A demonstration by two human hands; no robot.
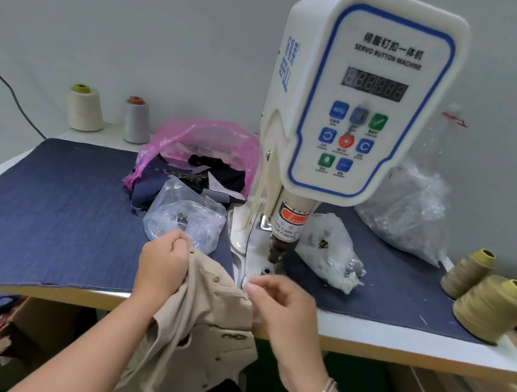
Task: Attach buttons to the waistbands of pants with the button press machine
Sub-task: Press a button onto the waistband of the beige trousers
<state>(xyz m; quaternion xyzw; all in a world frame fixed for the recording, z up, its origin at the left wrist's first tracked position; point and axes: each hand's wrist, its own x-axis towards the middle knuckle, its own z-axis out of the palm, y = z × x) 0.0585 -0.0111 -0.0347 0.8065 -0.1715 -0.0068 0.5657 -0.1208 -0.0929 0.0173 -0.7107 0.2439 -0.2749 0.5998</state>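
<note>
You get a single head-worn wide-angle view, looking forward and down from close above the near table edge. Your forearms enter from the bottom of the frame, the white button press machine with its blue-bordered control panel towers at upper centre-right, and straight lines bow towards the frame's edges.

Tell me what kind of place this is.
Probably a garment workshop: a servo button machine stands on the worktable, thread cones sit beside it, and both hands hold beige pants at its base.
</note>
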